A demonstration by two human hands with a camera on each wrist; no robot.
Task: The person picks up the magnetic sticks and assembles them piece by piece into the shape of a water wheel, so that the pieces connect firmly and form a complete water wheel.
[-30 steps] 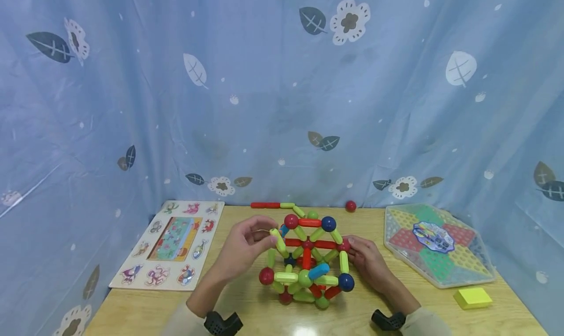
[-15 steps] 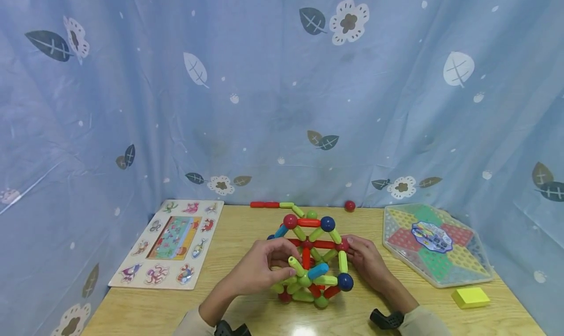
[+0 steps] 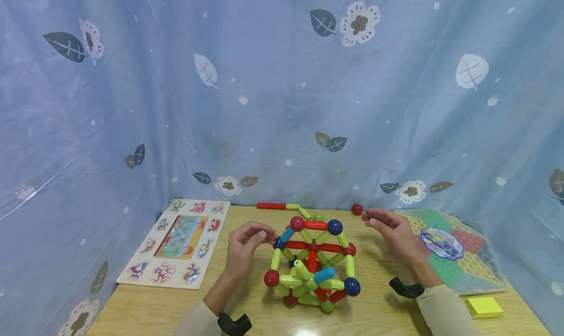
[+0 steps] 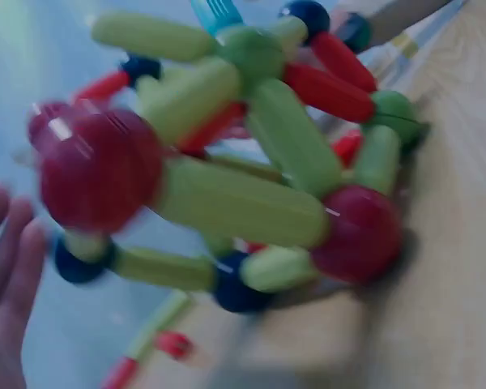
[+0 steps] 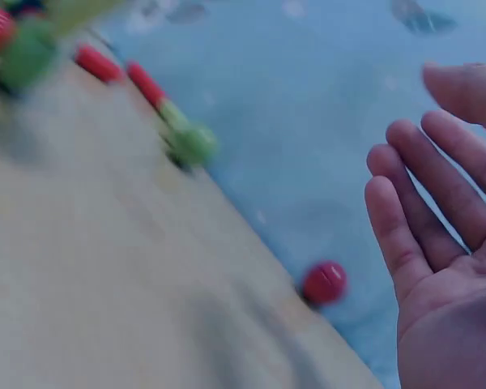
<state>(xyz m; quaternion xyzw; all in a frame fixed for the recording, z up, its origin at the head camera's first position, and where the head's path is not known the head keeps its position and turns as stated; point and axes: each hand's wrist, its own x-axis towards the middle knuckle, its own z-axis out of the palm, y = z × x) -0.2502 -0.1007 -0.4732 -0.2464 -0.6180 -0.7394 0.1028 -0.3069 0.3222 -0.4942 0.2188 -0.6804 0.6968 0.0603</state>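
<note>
A frame of coloured rods and balls (image 3: 313, 248), with red, blue and green balls joined by green, red and blue rods, stands on the table. My left hand (image 3: 245, 248) is at its left side, fingertips close to a dark blue ball (image 3: 279, 243); whether they touch is unclear. In the left wrist view the fingers (image 4: 20, 251) look fairly straight and hold nothing. A light green rod (image 3: 301, 269) sticks up from the front green ball (image 3: 311, 282). My right hand (image 3: 394, 233) hovers right of the frame, fingers extended and holding nothing, near a loose red ball (image 3: 357, 209).
Red rods (image 3: 270, 206), light green rods (image 3: 304, 213) and a green ball (image 3: 318, 218) lie behind the frame. A sea-animal puzzle board (image 3: 176, 243) is on the left. A clear hexagonal game box (image 3: 454, 248) and a yellow block (image 3: 483, 307) are on the right.
My left hand put the light green rod onto the front green ball, released it and drew back up to the left. My right hand let go of the frame and moved right and away.
</note>
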